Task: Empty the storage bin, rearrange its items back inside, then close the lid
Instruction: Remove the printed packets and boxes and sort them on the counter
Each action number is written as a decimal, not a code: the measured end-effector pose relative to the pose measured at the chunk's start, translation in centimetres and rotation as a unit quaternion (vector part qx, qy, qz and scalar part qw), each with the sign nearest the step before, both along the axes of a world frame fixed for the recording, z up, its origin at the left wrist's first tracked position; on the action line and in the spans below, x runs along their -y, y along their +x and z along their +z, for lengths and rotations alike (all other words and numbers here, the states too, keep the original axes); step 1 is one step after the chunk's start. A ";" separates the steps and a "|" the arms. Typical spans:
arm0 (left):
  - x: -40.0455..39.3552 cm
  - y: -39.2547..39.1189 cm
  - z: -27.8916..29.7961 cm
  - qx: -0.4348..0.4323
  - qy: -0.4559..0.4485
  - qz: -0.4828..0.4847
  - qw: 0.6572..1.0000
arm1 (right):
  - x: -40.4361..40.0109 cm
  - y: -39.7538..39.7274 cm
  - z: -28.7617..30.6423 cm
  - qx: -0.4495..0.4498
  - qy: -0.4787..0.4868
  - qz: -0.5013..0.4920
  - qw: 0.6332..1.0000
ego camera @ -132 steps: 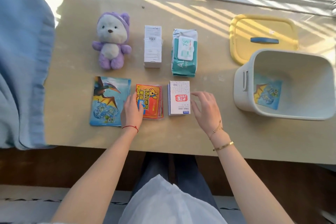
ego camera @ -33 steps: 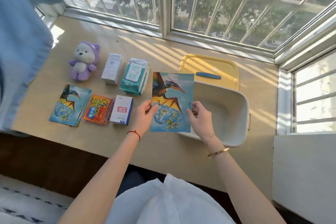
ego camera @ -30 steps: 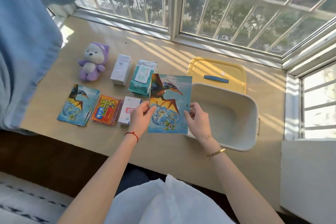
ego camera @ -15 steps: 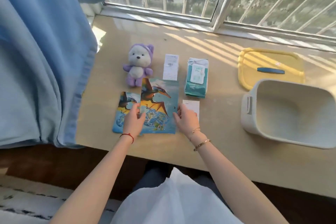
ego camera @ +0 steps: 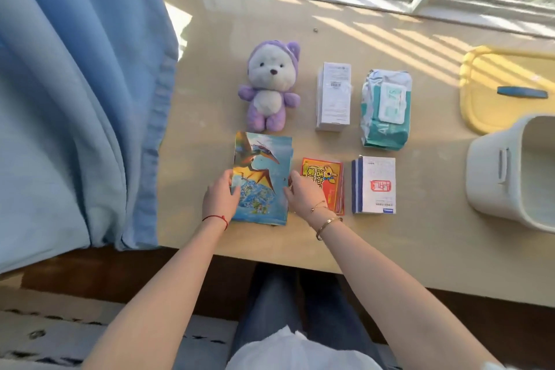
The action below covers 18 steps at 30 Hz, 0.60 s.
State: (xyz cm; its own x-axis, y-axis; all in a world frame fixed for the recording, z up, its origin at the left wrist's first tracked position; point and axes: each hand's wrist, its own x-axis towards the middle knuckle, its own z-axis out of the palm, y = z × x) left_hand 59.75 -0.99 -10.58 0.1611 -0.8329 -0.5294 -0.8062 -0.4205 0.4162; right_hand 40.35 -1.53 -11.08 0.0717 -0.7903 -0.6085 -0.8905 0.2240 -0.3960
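Closest to us are our lap and forearms, reaching over the near edge of the tabletop point(ego camera: 420, 249). Our left hand point(ego camera: 220, 198) sits on the left edge of the dinosaur booklets point(ego camera: 264, 171), thumb curled over the cover, so that grip looks pinched onto the stack. Our right hand point(ego camera: 301, 194) is at the stack's right edge with fingers bent against it; can't really tell if it's pinching or just touching, the fingertips are tucked out of sight. The booklets lie flat in a slightly fanned pile, only the top pterosaur cover readable.

Just right of them is a red and yellow card pack point(ego camera: 326, 182), partly covered by our right wrist, then a white and blue box point(ego camera: 375, 185) with a red stamp; print too small to read.

Farther back, in a row: a purple plush bear point(ego camera: 270, 90) lying face up, a white carton point(ego camera: 333, 96), and a teal wet wipes pack point(ego camera: 387, 109).

Off to the right the storage bin point(ego camera: 495, 177) is cut off by the frame, so we can't see inside. Behind it lies the yellow lid point(ego camera: 486, 75) with a blue handle, also cropped. A blue curtain point(ego camera: 75, 84) hides the tabletop's left end.
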 end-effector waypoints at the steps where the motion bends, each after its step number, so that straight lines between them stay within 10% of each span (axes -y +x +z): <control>1: 0.0 0.2 -0.4 0.006 0.002 -0.005 1.000 | 0.1 0.3 -0.4 -0.006 0.003 0.005 1.000; 18: -0.2 1.9 1.8 0.070 -0.044 -0.091 0.992 | -0.4 -1.8 1.4 -0.040 -0.094 -0.014 0.995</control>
State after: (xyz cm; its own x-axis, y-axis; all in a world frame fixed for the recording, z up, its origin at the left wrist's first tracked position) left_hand 61.67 -0.83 -8.78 0.0704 -0.8966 -0.4372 -0.9177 -0.2300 0.3239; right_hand 38.55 -1.13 -9.71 0.0057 -0.8920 -0.4520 -0.9158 0.1769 -0.3606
